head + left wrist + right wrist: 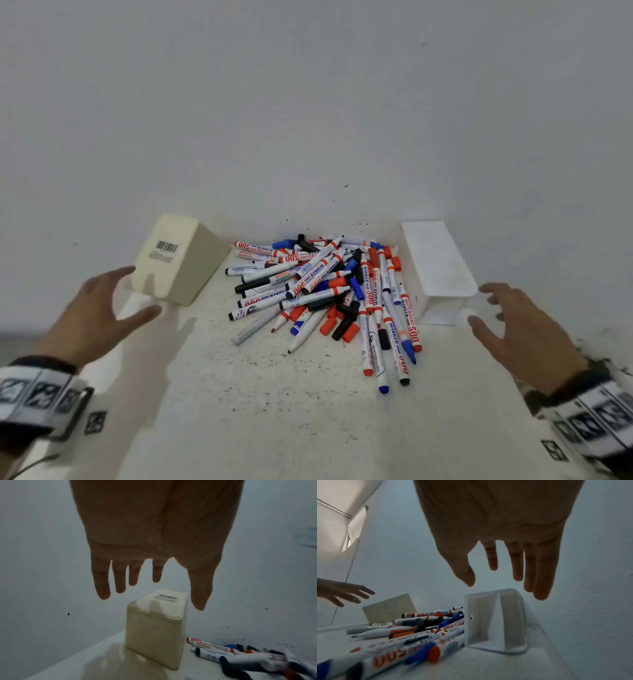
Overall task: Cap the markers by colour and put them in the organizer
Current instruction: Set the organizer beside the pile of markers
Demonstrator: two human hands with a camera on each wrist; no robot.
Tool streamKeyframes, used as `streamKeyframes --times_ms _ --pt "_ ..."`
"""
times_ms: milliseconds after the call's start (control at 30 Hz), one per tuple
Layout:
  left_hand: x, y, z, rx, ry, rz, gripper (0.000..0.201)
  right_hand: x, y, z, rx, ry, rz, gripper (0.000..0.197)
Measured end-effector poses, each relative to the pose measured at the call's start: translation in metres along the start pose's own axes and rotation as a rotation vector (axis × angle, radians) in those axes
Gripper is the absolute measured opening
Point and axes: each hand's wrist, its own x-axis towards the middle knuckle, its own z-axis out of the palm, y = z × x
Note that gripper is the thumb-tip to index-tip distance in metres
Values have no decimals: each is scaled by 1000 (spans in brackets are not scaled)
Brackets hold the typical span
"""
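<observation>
Your left hand [99, 308] and right hand [513, 322] were spread, holding nothing, beside the cream box [178, 260] and white box [435, 267]. The markers [325, 291] lay heaped between; a careless grab could scatter caps.

Two box-shaped plastic containers stand on the speckled white tabletop [267, 404]: one cream-coloured container [178, 260] with a barcode label, base upward, at the left; one white container [436, 263] lying on its side at the right, showing two open compartments in the right wrist view. Between them lies one heap of white-barrelled whiteboard markers [322, 291] with red, blue and black ends, several dozen in number; overlap prevents an exact count. Loose caps in the same three colours are mixed in, at least six visible. Two bare hands appear, one left hand [99, 315] and one right hand [520, 325].
</observation>
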Motion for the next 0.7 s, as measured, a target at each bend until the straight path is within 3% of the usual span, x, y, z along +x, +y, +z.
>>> streamKeyframes --times_ms 67,200,400,533,700 --pt "20 6 3 -17 10 -40 98 17 -7 3 -39 6 -29 64" --pt "48 12 15 -51 -47 -115 104 38 -17 20 -20 -220 37 79" --pt "54 6 32 -6 -12 -127 88 45 -23 33 -57 -190 42 64" --pt "55 5 38 15 3 -120 86 52 -15 30 -98 -231 -32 54" --pt "56 5 40 -7 2 -143 87 60 -14 19 -246 -153 -142 49"
